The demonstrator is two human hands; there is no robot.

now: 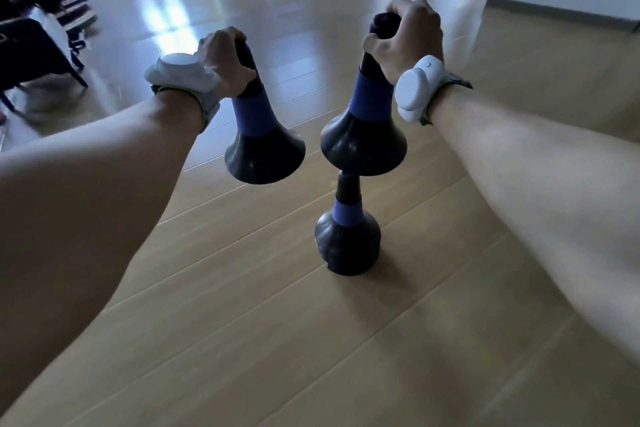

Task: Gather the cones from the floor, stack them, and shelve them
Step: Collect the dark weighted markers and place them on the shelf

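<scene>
Three black cones with a blue band are in view. My left hand [225, 61] grips the narrow top of one cone [263, 142], held in the air at centre left. My right hand [405, 42] grips the top of a second cone [363, 135], held directly over a third cone [348, 239] that stands upright on the wooden floor [242, 322]. The held cone's flared base hides the tip of the standing one; whether they touch I cannot tell. Both wrists wear white devices.
A dark chair frame [38, 55] and hanging fabric stand at the far left. A pale wall with a baseboard [561, 14] runs along the right. Glossy floor stretches ahead toward bright objects at the back.
</scene>
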